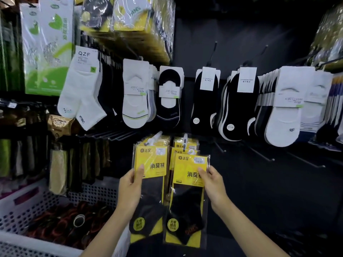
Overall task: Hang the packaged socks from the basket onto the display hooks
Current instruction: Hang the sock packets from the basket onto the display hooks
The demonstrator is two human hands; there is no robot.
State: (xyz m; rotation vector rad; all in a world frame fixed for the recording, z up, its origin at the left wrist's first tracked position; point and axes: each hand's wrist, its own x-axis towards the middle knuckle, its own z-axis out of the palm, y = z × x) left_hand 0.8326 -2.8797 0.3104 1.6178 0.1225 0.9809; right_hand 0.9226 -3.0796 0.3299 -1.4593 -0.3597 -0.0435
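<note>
Fingers (140, 169): left hand (130, 190) pinches yellow-carded black sock pack (154, 160); right hand (213, 186) pinches matching pack (187, 169).

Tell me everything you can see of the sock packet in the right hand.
The packet is a clear, glossy plastic sleeve. It holds dark ankle socks with yellow toe and heel, under a yellow header card with black print and a small white label. It is upright and slightly tilted, in front of similar packets on a hook, with its top just below that hook. The right hand pinches its right edge at the card, thumb on the front.
</note>
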